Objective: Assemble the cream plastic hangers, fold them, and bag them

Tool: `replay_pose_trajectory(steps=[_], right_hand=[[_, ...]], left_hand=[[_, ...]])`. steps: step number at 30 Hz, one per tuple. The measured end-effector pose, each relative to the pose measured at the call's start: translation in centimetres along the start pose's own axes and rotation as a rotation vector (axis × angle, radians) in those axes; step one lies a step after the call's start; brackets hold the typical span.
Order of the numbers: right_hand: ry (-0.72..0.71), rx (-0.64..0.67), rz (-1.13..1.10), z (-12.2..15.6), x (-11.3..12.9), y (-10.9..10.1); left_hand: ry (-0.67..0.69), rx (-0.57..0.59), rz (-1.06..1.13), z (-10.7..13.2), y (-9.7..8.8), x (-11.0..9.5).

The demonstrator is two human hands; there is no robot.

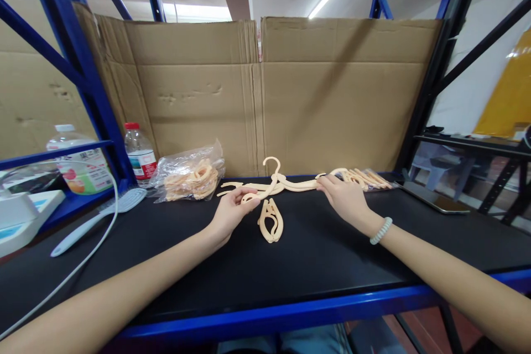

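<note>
A beige plastic folding hanger is spread over the black tabletop, its hook pointing up. My left hand pinches one of its arms, left of the hook. At the other end, my right hand has its fingers closed around the tip of the right arm. A folded beige hanger lies flat on the table between my hands, nearer to me. Behind my left hand, more beige pieces show, partly hidden. Just beyond my right hand is a plastic bag of beige hangers.
A clear bag of beige hangers lies at the back left, beside a red-capped bottle. A pale fly swatter and a white cable lie at left. Cardboard walls the back. A flat dark device lies at right.
</note>
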State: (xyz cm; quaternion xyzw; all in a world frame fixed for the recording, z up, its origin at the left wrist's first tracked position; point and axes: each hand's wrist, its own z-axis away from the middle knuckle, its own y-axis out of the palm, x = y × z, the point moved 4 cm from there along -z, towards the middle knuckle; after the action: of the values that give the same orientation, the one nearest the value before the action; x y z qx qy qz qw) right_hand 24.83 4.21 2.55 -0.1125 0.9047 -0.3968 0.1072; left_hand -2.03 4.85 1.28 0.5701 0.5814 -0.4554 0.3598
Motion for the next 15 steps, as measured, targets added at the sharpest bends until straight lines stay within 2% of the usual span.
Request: replay_pose_trajectory(steps=[2,6,8,11,15], right_hand=[[-0.038,-0.042,-0.103,0.0,0.2,0.0],[-0.083,-0.116,-0.478,-0.3,0.1,0.2],[-0.031,-0.096,-0.676,-0.4,-0.2,0.7],[0.126,-0.012,-0.956,-0.7,-0.7,1.6],[0.252,0.021,-1.179,-0.8,-1.2,2.0]], left_hand=[[-0.034,-0.029,0.053,-0.2,-0.2,0.4],[-0.061,-0.033,0.107,-0.3,-0.4,0.9],[-0.078,-0.024,0.115,-0.3,-0.3,1.1],[-0.093,-0.034,0.140,-0.1,-0.2,1.0],[-0.127,-0.102,0.239,-0.1,-0.3,0.7]])
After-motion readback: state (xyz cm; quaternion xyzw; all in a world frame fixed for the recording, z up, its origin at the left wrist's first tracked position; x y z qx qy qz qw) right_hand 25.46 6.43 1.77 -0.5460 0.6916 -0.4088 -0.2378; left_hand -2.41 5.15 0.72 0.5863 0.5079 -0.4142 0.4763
